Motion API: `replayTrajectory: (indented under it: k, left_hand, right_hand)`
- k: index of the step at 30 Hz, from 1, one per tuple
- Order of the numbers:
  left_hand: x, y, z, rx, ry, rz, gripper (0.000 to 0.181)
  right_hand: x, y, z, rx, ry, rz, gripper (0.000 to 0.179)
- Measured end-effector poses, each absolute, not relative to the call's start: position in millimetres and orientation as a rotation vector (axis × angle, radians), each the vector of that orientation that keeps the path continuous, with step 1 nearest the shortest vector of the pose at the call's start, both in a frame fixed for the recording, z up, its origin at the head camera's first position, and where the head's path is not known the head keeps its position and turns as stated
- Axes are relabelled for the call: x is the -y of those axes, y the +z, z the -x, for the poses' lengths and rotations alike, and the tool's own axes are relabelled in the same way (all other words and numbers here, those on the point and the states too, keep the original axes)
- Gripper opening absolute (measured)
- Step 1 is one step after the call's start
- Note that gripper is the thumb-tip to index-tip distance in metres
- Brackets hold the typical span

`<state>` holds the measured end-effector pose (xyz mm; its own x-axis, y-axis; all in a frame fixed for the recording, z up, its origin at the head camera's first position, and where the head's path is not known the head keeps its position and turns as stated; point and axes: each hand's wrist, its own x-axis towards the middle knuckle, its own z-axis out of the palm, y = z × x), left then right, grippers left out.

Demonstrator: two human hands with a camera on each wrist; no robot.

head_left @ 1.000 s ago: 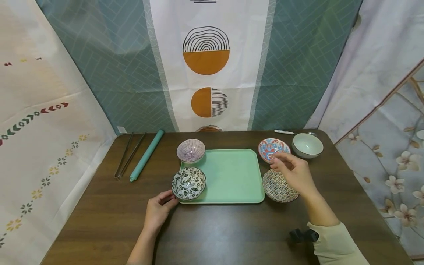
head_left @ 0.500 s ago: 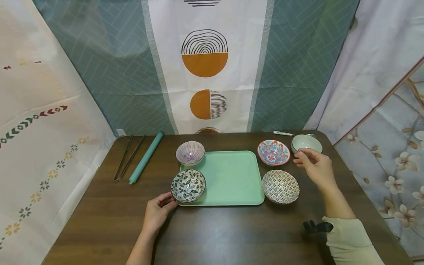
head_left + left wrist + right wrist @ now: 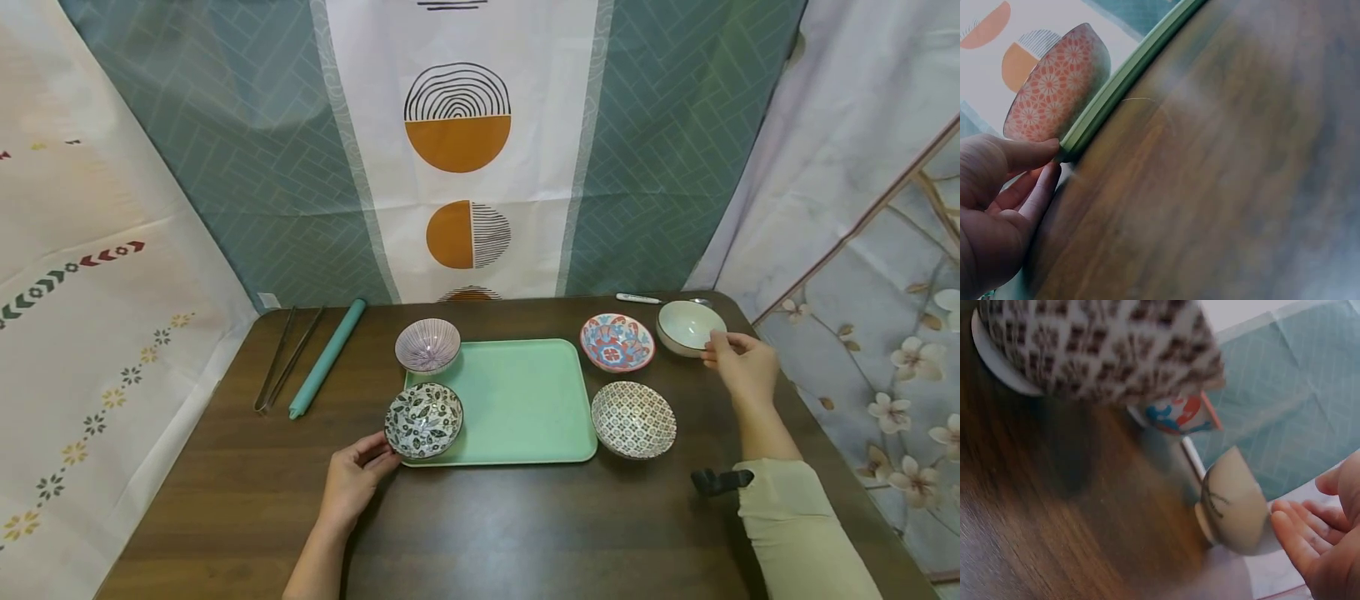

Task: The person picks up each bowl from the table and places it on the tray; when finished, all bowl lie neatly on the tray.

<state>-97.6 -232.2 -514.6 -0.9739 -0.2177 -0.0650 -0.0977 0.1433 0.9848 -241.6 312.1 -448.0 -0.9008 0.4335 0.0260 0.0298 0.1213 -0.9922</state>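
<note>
My left hand [image 3: 358, 475] pinches the front left corner of a mint green tray [image 3: 525, 408], its thumb uppermost in the left wrist view. Close over that corner, on the tray, sits a bowl with a dark leaf pattern inside [image 3: 424, 420]; its outside shows red with white flowers [image 3: 1047, 87] in the left wrist view. My right hand [image 3: 746, 367] is at the near right rim of a pale celadon bowl [image 3: 686, 325]. In the right wrist view its fingertips [image 3: 1280, 515] are right at the pale bowl's side, with the thumb raised apart from them.
A purple-striped bowl [image 3: 427, 344] overlaps the tray's back left corner. Right of the tray stand a red-and-blue bowl [image 3: 617, 342] and a lattice-patterned bowl [image 3: 633, 420]. Metal tongs [image 3: 288, 358] and a teal roll [image 3: 327, 358] lie left; a white-handled spoon [image 3: 637, 297] lies behind.
My right hand has moved right, from over the red-and-blue and lattice bowls to the pale bowl's rim. The left hand stays at the tray corner.
</note>
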Motion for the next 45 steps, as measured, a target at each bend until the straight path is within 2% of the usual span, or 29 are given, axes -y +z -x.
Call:
replayTrajectory:
  k: [14,22,29,35,45]
  left_hand:
    - [233.8,-514.4,101.7,2.298,-1.985,-0.304,0.041]
    - [234.1,-513.0,101.9,2.311,-1.982,-0.312,0.04]
    - [235.6,-514.7,104.0,2.303,-1.987,-0.284,0.041]
    - [237.1,-515.2,102.8,2.323,-1.983,-0.283,0.041]
    - [239.1,-514.5,103.8,2.376,-1.977,-0.255,0.043]
  right_hand:
    - [-325.7,-466.2,264.2,2.141,1.619,0.641,0.016]
    - [-328.7,-468.3,270.2,2.155,1.648,0.65,0.026]
    - [-335.7,-474.4,272.4,2.219,1.63,0.604,0.045]
    - [-342.9,-478.9,274.9,2.284,1.798,0.556,0.06]
    - [-342.4,-477.0,271.2,2.286,1.893,0.543,0.057]
